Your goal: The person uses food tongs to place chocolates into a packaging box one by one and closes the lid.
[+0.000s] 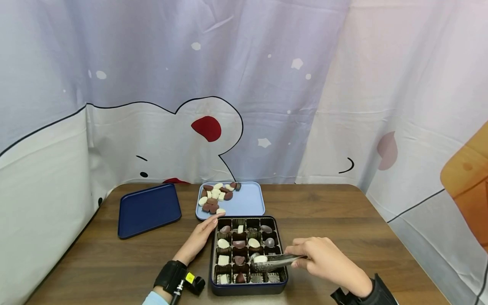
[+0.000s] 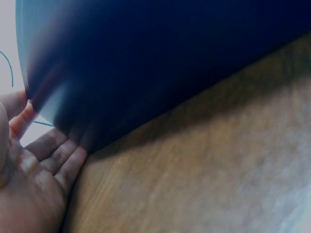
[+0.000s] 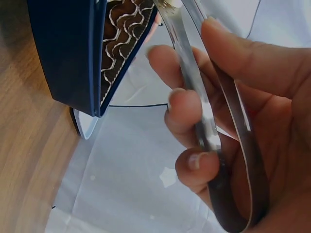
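A dark blue tin box (image 1: 248, 289) with a divided insert stands at the front middle, pieces of chocolate in many of its compartments. My right hand (image 1: 324, 258) holds metal tongs (image 1: 280, 262), which reach in from the right over the third row. A white oval chocolate (image 1: 260, 259) shows at their tips. In the right wrist view, thumb and fingers wrap the two arms of the tongs (image 3: 206, 121). My left hand (image 1: 200, 237) rests at the box's far left corner. Its fairly straight fingers (image 2: 60, 155) lie against the side wall in the left wrist view.
Behind the box lies a light blue tray (image 1: 248, 201), with several brown and white chocolates (image 1: 213, 197) toward its left side. A dark blue lid (image 1: 150, 209) lies at the back left of the wooden table (image 1: 324, 212). A printed curtain (image 1: 267, 84) hangs behind.
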Demonstrator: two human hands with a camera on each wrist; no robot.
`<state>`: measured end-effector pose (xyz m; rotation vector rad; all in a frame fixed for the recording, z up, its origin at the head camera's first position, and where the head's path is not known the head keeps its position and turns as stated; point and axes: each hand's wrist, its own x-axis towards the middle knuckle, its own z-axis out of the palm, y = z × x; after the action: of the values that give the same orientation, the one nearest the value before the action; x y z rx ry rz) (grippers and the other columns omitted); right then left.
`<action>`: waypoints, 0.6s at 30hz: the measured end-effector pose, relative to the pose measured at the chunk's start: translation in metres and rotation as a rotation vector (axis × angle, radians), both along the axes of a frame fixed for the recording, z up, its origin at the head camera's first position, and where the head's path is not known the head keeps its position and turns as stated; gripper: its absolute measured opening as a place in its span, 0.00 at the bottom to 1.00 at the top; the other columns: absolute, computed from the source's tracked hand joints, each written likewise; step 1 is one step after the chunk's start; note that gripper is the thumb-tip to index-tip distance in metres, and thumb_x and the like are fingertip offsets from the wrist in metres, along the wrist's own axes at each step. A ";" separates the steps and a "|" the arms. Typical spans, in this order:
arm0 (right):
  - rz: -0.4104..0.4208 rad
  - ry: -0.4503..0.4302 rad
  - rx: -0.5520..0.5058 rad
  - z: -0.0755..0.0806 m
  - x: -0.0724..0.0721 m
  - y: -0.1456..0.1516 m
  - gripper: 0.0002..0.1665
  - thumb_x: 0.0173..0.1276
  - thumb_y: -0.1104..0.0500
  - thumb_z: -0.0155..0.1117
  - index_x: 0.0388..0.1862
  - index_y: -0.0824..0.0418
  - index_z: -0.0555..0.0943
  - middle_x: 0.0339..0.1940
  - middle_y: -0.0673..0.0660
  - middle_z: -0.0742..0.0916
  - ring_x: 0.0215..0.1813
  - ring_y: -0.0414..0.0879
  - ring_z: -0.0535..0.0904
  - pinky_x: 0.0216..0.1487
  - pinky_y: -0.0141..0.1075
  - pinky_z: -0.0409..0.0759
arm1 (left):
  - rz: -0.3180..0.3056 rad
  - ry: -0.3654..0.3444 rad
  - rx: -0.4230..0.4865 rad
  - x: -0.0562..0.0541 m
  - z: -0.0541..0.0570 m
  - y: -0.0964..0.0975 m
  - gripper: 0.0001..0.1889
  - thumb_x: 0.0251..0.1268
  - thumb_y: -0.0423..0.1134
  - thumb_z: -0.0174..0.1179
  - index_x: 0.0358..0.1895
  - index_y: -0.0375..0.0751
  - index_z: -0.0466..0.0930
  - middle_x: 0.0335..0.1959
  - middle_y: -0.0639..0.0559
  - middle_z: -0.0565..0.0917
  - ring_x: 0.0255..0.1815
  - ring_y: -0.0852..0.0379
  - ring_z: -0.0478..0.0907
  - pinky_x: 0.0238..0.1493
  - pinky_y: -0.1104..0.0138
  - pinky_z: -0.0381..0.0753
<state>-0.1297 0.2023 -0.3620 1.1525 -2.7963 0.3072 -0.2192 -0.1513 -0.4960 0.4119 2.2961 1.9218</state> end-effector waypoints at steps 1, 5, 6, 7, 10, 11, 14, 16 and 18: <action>-0.001 -0.001 0.008 -0.001 0.001 0.001 0.17 0.63 0.50 0.76 0.49 0.52 0.92 0.47 0.51 0.92 0.46 0.45 0.91 0.38 0.41 0.87 | 0.001 -0.001 -0.001 0.000 0.000 0.000 0.24 0.87 0.47 0.43 0.78 0.45 0.69 0.82 0.40 0.63 0.86 0.39 0.51 0.83 0.38 0.50; -0.006 -0.021 0.014 -0.004 0.004 0.003 0.17 0.62 0.49 0.76 0.49 0.53 0.92 0.47 0.53 0.92 0.43 0.42 0.90 0.35 0.39 0.86 | 0.004 -0.006 0.000 0.000 0.001 0.000 0.24 0.87 0.47 0.43 0.78 0.45 0.69 0.82 0.40 0.63 0.86 0.38 0.50 0.83 0.37 0.49; -0.003 -0.025 0.010 -0.004 0.004 0.004 0.17 0.62 0.50 0.76 0.49 0.53 0.92 0.46 0.52 0.92 0.40 0.37 0.88 0.33 0.37 0.84 | 0.004 -0.007 0.000 0.000 0.001 0.000 0.24 0.87 0.47 0.43 0.78 0.45 0.69 0.82 0.40 0.63 0.86 0.38 0.50 0.83 0.37 0.49; 0.000 -0.024 0.006 -0.004 0.005 0.004 0.17 0.62 0.50 0.77 0.49 0.53 0.92 0.45 0.51 0.92 0.37 0.34 0.86 0.31 0.35 0.81 | 0.003 -0.007 0.001 0.000 0.001 0.000 0.24 0.87 0.47 0.43 0.78 0.45 0.69 0.82 0.40 0.63 0.86 0.38 0.50 0.83 0.37 0.49; -0.004 -0.021 0.003 -0.002 0.007 0.004 0.18 0.62 0.51 0.77 0.49 0.54 0.92 0.44 0.49 0.92 0.35 0.31 0.84 0.31 0.35 0.81 | 0.004 -0.009 0.003 0.000 0.001 0.001 0.24 0.87 0.47 0.43 0.78 0.45 0.69 0.82 0.40 0.63 0.86 0.38 0.50 0.83 0.37 0.49; -0.003 -0.019 -0.003 -0.001 0.007 0.004 0.17 0.62 0.51 0.76 0.49 0.54 0.92 0.42 0.47 0.91 0.33 0.29 0.81 0.30 0.34 0.79 | 0.004 -0.009 0.003 0.000 0.001 0.001 0.24 0.87 0.47 0.43 0.78 0.45 0.69 0.82 0.40 0.63 0.86 0.38 0.49 0.83 0.37 0.49; -0.006 -0.028 -0.016 0.003 0.006 0.003 0.18 0.63 0.51 0.76 0.50 0.56 0.91 0.39 0.44 0.89 0.31 0.27 0.79 0.29 0.32 0.77 | 0.009 -0.008 0.001 0.000 0.001 0.001 0.24 0.87 0.46 0.43 0.77 0.44 0.70 0.82 0.39 0.63 0.86 0.38 0.50 0.83 0.37 0.49; -0.003 -0.041 -0.036 0.006 0.004 0.002 0.18 0.64 0.52 0.75 0.51 0.57 0.91 0.37 0.43 0.87 0.28 0.23 0.71 0.28 0.28 0.71 | 0.011 -0.009 -0.003 0.001 0.001 0.000 0.24 0.87 0.47 0.43 0.77 0.44 0.70 0.82 0.39 0.63 0.86 0.38 0.50 0.82 0.37 0.50; -0.015 -0.029 -0.039 0.010 0.001 0.000 0.19 0.65 0.52 0.75 0.52 0.58 0.90 0.41 0.46 0.89 0.29 0.24 0.74 0.29 0.29 0.74 | 0.012 -0.010 -0.005 0.001 0.001 0.000 0.24 0.87 0.46 0.43 0.77 0.44 0.70 0.82 0.39 0.63 0.85 0.38 0.51 0.82 0.37 0.50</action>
<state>-0.1286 0.2019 -0.3525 1.1266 -2.8096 0.3790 -0.2185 -0.1510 -0.4948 0.3887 2.3023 1.9185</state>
